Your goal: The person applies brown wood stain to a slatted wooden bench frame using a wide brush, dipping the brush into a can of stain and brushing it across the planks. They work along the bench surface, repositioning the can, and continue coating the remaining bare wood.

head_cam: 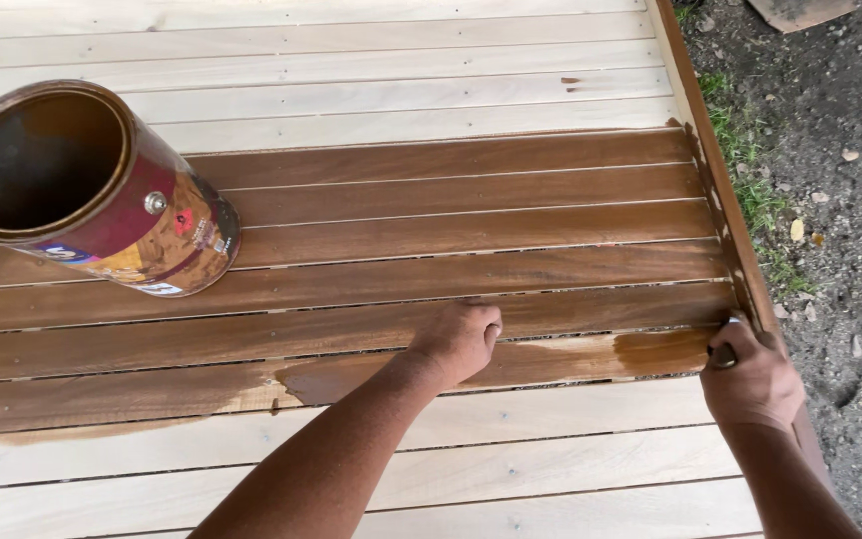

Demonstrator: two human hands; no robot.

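- Fingers of the right hand [750, 384] are shown curled tight around a small dark handle, apparently a brush [725, 351], of which only the butt and a pale tip are seen; the working end is hidden against the edge trim [720, 190] of the slatted deck [351, 459].
- Fingers of the left hand [461, 337] are drawn into a loose fist, knuckles pressed on a stained slat; nothing is seen to be held in it.
- Between the two hands a partly stained slat [591, 354] is marked, its long axis running left to right across the view. A pale unstained patch is left on it, just right of the left hand and just left of the brush.
- The right hand is judged the nearer to that patch's wet brown end; the patch lies leftward from the brush, along the slat.
- An open stain can [92, 190], smeared brown, is seen resting on the stained boards well apart from both hands, up and to the left.
- Bare dirt ground [830, 150] with sparse grass is visible beyond the trim.
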